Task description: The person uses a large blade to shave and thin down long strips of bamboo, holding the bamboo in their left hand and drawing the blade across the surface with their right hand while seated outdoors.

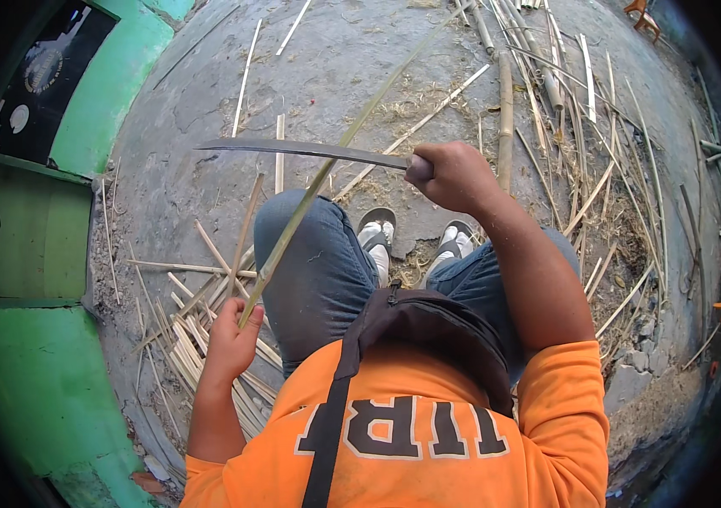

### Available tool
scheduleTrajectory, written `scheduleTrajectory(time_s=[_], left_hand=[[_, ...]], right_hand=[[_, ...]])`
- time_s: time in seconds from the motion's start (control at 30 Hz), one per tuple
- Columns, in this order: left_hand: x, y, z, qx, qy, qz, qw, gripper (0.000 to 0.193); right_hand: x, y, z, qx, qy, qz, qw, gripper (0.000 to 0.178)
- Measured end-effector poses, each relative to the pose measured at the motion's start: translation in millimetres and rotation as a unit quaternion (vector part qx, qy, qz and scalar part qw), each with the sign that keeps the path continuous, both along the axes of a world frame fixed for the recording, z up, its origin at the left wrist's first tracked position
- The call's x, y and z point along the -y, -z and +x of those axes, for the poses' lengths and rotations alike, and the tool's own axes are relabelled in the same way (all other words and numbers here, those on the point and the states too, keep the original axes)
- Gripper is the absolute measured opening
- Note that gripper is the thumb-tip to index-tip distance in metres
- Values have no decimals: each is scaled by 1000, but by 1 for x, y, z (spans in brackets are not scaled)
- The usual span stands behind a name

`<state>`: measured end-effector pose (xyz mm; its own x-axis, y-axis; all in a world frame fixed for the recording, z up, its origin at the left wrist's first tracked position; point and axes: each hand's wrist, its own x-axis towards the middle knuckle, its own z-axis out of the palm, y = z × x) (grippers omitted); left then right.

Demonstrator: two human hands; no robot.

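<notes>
My right hand (pixel 454 173) is closed around the handle of a long, dark, curved blade (pixel 301 150) that points left above my knees. Across the blade, slanting from lower left to upper right, runs a long thin greenish bamboo strip (pixel 310 188). My left hand (pixel 229 339) grips that strip's lower end beside my left knee. I am seated, with blue jeans (pixel 318 271) on my legs, sandals (pixel 377 229) on my feet and an orange shirt (pixel 411 423).
Several split bamboo strips (pixel 183 334) are piled on the ground by my left hand. More bamboo poles and slivers (pixel 547 102) litter the concrete floor (pixel 208 85) to the upper right. A green painted wall (pixel 30 372) curves along the left. A dark shoulder bag (pixel 428 326) rests on my lap.
</notes>
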<state>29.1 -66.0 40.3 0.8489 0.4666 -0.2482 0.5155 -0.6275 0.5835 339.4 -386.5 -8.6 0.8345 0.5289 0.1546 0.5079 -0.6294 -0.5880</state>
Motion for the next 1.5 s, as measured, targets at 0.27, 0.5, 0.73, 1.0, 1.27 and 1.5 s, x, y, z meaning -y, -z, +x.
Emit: scheduleTrajectory(time_s=[0.27, 0.5, 0.73, 1.0, 1.27, 1.5], left_hand=[[5, 8, -5, 24, 126, 228, 965, 43], [4, 17, -7, -1, 48, 55, 997, 26], [2, 26, 4, 29, 130, 147, 980, 42], [16, 23, 3, -51, 54, 58, 996, 51], [1, 23, 7, -17, 92, -51, 994, 64], [-15, 38, 5, -38, 92, -86, 991, 71]], right_hand=[[11, 4, 7, -15, -12, 29, 999, 25], [7, -5, 5, -34, -34, -43, 998, 24], [4, 2, -2, 38, -66, 46, 996, 27], [-3, 1, -6, 16, -67, -1, 998, 27], [-7, -17, -12, 9, -105, -76, 992, 12], [-14, -3, -3, -48, -36, -74, 995, 16]])
